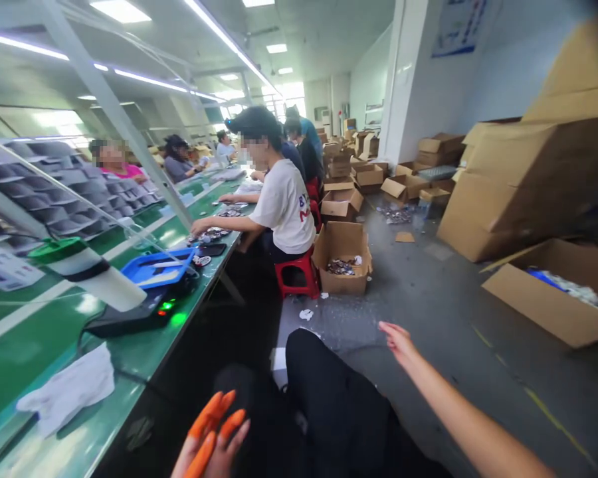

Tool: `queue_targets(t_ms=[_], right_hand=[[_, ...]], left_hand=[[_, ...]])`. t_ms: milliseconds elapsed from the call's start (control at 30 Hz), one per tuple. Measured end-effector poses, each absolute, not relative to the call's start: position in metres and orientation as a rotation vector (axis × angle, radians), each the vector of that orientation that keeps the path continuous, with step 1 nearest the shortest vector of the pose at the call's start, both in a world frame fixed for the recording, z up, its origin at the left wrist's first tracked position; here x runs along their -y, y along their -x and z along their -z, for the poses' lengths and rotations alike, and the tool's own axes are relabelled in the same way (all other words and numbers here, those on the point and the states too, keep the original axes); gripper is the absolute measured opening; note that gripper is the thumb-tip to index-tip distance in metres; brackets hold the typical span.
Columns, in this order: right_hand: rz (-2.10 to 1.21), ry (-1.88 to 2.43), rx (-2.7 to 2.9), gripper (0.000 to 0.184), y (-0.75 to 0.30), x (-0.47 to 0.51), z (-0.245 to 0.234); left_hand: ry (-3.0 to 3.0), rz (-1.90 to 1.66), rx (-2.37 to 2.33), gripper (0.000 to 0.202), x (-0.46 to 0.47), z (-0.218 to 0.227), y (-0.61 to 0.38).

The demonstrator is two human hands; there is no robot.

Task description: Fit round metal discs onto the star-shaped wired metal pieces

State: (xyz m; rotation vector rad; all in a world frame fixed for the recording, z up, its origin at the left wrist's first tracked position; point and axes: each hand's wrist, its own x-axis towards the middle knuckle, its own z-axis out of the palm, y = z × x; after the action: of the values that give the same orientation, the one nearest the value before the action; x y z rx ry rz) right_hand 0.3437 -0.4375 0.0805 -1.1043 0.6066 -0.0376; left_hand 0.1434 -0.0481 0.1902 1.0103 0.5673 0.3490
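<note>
My left hand (214,435) hangs low in front of my lap with its fingers stretched out; orange rubber finger cots cover several fingertips, and it holds nothing. My right hand (397,341) reaches out to the right over the grey floor beyond my knee in black trousers (329,398), fingers loosely apart and empty. It is nearest to the floor and to an open cardboard box (553,292) further right. The green workbench (40,345) runs along my left.
On the bench lie a white cloth (67,392), a black device with a green light (149,309) and a blue tray (159,265). A person in a white shirt sits on a red stool (296,272) ahead, beside a box (343,255). Cardboard boxes (518,179) pile up on the right.
</note>
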Motion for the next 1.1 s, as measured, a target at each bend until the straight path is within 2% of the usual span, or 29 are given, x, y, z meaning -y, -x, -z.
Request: queue_targets(t_ms=[133,267,433,533,633,733,867,1000,1100], right_hand=[[0.218,1.101,-0.75,0.04,-0.309,0.515,-0.079],[0.388,1.036,-0.795,0.044,-0.316,0.544,-0.075],[0.501,1.031,-0.618,0.043,-0.375,0.538,-0.101],[0.503,1.238,-0.507,0.044,-0.412,0.523,-0.116],[0.441,1.388,-0.444,0.047,-0.436,0.508,-0.112],[0.338,1.542,-0.393,0.042,-0.458,0.5,-0.088],[0.114,1.79,-0.339,0.021,-0.503,0.497,-0.039],[-0.205,1.984,-0.319,0.013,-0.568,0.492,0.02],[-0.451,2.052,-0.293,0.017,-0.611,0.473,0.065]], left_hand=[[-0.936,-0.276,-0.525,0.05,0.071,-0.173,-0.176],[-0.938,-0.221,-0.521,0.05,0.056,-0.158,-0.208],[-0.936,-0.204,-0.533,0.056,0.038,-0.144,-0.218],[-0.941,-0.175,-0.557,0.055,0.037,-0.137,-0.209],[-0.974,-0.118,-0.615,0.058,0.04,-0.128,-0.208],[-1.096,-0.045,-0.671,0.063,0.047,-0.121,-0.237],[-1.434,0.049,-0.549,0.065,0.076,-0.129,-0.329],[-1.74,0.325,-0.311,0.06,0.13,-0.124,-0.479],[-1.899,0.488,-0.181,0.055,0.176,-0.083,-0.624]])
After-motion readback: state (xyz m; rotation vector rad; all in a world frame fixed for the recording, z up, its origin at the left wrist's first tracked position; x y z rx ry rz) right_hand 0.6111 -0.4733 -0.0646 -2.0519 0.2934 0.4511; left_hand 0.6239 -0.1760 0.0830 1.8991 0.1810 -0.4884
